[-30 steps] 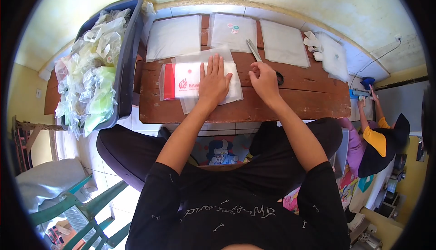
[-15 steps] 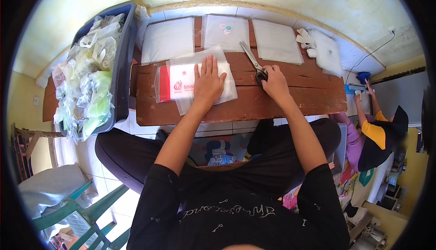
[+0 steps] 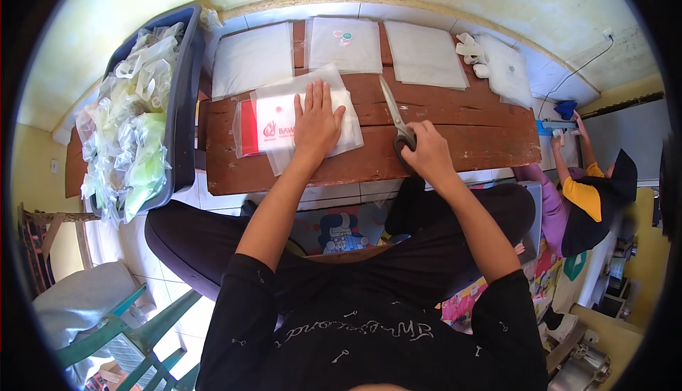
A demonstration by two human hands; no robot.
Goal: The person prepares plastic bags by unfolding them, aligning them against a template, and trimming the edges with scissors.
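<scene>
Scissors (image 3: 397, 117) shifted closer to near table edge (image 3: 490, 161), right fingers (image 3: 426, 132) gripping handles.

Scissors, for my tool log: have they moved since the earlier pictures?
Yes. Against the table, the scissors have moved toward the person; their handles, in the right hand, are now closer to its near edge.

left hand (image 3: 317, 125): flat, palm down | right hand (image 3: 429, 149): curled
</scene>
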